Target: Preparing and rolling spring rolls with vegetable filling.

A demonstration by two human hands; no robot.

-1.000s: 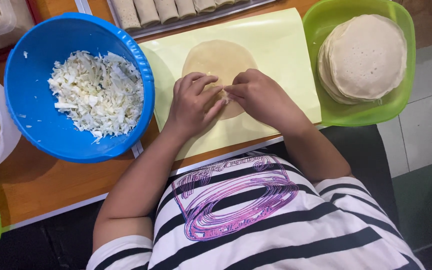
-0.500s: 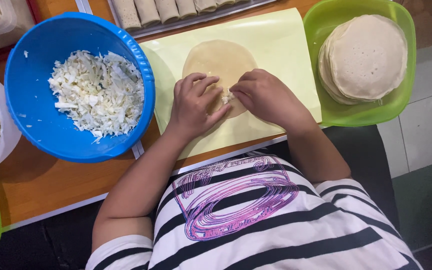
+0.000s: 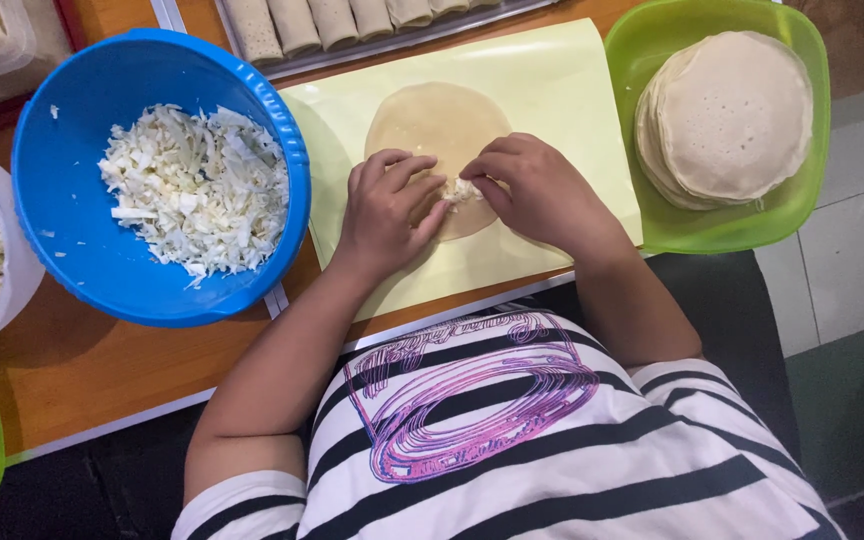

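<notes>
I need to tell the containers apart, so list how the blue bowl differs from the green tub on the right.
The blue bowl is round and deep; the green tub is squarish with rounded corners. The blue bowl holds loose shredded cabbage; the green tub holds a neat stack of round wrappers. The blue bowl sits beside the left hand, the green tub beside the right hand. Both look like plastic, stand open, and flank the pale yellow mat.
</notes>
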